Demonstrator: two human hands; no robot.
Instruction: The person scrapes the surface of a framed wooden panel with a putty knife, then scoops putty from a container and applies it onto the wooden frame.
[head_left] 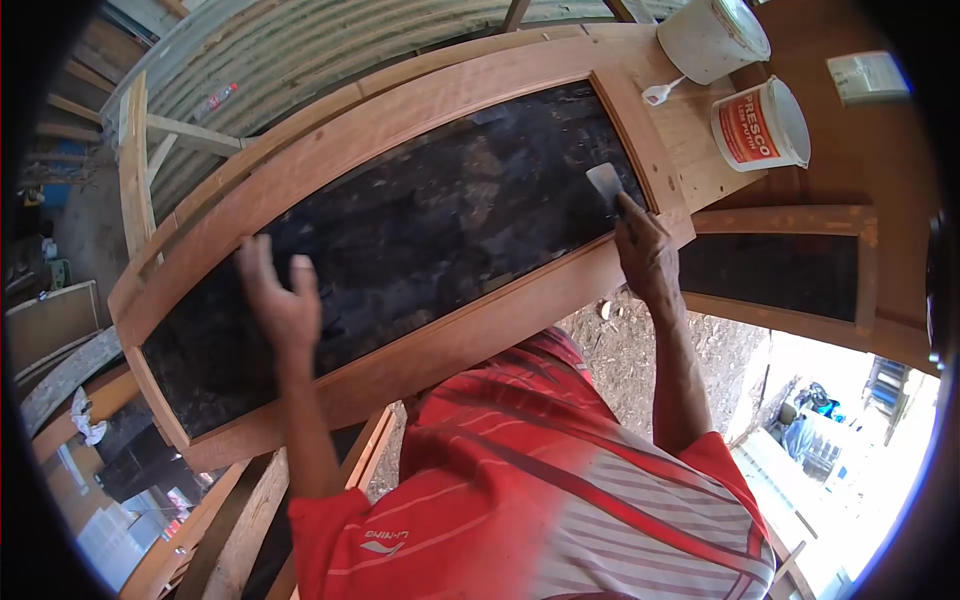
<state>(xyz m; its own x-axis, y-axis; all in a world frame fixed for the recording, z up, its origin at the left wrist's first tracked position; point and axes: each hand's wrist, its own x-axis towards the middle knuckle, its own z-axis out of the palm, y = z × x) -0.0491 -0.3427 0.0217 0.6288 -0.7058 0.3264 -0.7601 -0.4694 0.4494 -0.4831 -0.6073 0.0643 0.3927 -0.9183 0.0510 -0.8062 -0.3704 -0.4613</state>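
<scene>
A wooden frame (450, 90) with a dark, smudged panel (420, 220) set inside it lies in front of me. My right hand (648, 248) is wrapped round the dark handle of a putty knife (605, 182). The pale, flat blade is over the right end of the panel, close to the frame's inner edge; whether it touches the surface I cannot tell. Over the panel's left part, my left hand (283, 300) has its fingers raised and the thumb apart, with nothing in it. Contact between that hand and the frame is unclear.
A white bucket with a red label (748, 130) and another white bucket (708, 45) stand on a plywood board (705, 185) at the upper right. A white scoop-like piece (657, 94) lies near them. A second framed dark panel (780, 268) is at the right. Wooden beams (235, 530) are at lower left.
</scene>
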